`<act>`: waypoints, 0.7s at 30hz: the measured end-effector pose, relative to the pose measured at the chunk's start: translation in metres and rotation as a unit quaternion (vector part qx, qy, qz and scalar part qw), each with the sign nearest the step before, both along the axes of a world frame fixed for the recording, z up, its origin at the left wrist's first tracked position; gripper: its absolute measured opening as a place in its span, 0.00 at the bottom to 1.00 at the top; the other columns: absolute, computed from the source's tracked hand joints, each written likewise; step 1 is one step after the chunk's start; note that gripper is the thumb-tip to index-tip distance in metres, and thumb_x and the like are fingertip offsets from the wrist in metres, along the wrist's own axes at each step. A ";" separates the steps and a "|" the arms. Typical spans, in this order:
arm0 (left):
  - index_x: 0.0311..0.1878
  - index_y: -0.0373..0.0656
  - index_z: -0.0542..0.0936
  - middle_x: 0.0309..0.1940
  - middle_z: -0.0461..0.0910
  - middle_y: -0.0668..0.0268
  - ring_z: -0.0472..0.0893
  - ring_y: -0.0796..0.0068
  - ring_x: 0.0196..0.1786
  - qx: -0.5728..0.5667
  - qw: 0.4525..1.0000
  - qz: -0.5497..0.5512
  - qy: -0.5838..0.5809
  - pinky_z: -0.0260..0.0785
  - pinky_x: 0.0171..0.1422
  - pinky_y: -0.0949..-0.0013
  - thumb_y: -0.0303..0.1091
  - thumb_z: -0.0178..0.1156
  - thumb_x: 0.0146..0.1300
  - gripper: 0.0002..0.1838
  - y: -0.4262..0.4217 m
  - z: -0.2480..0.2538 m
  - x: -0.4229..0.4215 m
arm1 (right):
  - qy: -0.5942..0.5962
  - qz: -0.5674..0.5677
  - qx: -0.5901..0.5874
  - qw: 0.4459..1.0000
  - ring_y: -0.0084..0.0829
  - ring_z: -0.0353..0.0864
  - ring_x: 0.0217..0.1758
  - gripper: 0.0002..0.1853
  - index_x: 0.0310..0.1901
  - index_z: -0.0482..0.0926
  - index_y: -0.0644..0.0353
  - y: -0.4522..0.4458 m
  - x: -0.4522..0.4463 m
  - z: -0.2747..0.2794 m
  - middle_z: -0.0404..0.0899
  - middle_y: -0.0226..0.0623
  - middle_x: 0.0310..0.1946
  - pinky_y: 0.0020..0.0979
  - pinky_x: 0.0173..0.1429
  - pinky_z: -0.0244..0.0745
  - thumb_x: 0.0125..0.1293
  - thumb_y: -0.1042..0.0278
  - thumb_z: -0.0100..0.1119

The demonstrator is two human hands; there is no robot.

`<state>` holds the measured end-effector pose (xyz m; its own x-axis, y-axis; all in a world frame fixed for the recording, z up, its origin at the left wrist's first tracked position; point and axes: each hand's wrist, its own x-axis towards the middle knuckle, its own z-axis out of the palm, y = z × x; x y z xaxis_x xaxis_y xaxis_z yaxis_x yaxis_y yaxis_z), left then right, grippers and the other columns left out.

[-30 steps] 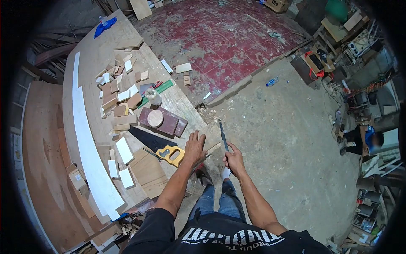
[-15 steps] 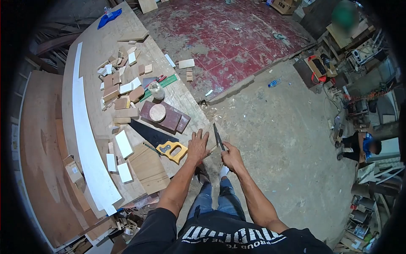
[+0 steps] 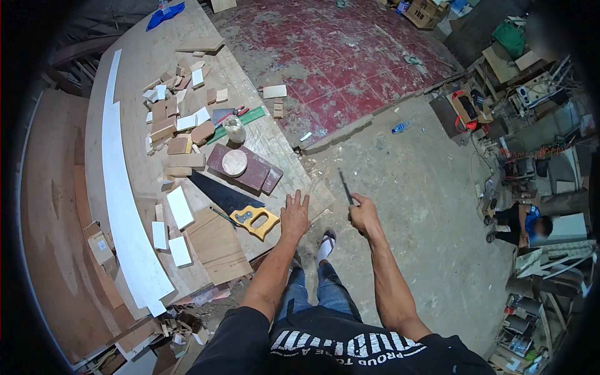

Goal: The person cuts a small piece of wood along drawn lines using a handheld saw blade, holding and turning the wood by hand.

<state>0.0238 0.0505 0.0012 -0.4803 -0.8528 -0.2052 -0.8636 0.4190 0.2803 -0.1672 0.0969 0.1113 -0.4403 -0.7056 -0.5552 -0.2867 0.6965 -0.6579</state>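
clearly, the right hand has its fingers wrapped around a slim dark tool, which points forward over the concrete floor beside the bench. the left hand spreads its fingers apart at the bench's edge, near a yellow-handled saw lying flat.

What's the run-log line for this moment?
left hand: palm down at table corner | right hand: gripping slim dark tool above floor | yellow-handled saw: lying on table, unheld
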 end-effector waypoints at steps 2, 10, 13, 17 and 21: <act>0.68 0.48 0.67 0.68 0.62 0.58 0.65 0.48 0.68 -0.004 1.000 0.000 -0.003 0.76 0.54 0.47 0.41 0.78 0.43 0.47 -0.001 0.003 -0.002 | -0.017 0.020 -0.001 1.000 0.30 0.79 0.19 0.28 0.63 0.76 0.61 0.001 0.003 -0.010 0.82 0.42 0.21 0.36 0.28 0.75 0.58 0.73 0.51; 0.67 0.44 0.68 0.64 0.65 0.58 0.70 0.56 0.62 0.026 0.999 0.038 -0.006 0.75 0.55 0.56 0.46 0.78 0.44 0.46 0.006 0.021 -0.008 | -0.035 0.028 -0.037 0.998 0.30 0.78 0.21 0.29 0.65 0.74 0.62 0.025 0.026 -0.054 0.80 0.42 0.22 0.34 0.29 0.72 0.58 0.74 0.51; 0.68 0.43 0.67 0.63 0.65 0.57 0.70 0.56 0.62 0.039 0.997 0.072 0.011 0.75 0.56 0.57 0.46 0.78 0.44 0.48 0.007 0.019 -0.008 | -0.006 0.038 -0.050 0.998 0.36 0.84 0.28 0.28 0.63 0.75 0.64 0.034 0.033 -0.049 0.83 0.47 0.25 0.37 0.37 0.77 0.58 0.73 0.53; 0.69 0.42 0.66 0.62 0.65 0.57 0.70 0.57 0.62 0.011 0.996 0.083 0.029 0.74 0.57 0.56 0.47 0.78 0.44 0.49 0.011 0.005 -0.006 | -0.045 -0.045 -0.077 0.995 0.23 0.72 0.17 0.26 0.66 0.71 0.62 0.043 0.028 -0.057 0.78 0.34 0.20 0.29 0.21 0.67 0.64 0.73 0.51; 0.69 0.42 0.66 0.60 0.66 0.56 0.70 0.55 0.60 0.029 0.996 0.083 0.023 0.74 0.57 0.55 0.47 0.79 0.42 0.50 0.007 0.013 -0.009 | -0.036 -0.035 -0.067 0.996 0.23 0.73 0.18 0.23 0.63 0.73 0.63 0.050 0.013 -0.072 0.78 0.34 0.21 0.29 0.21 0.67 0.66 0.72 0.51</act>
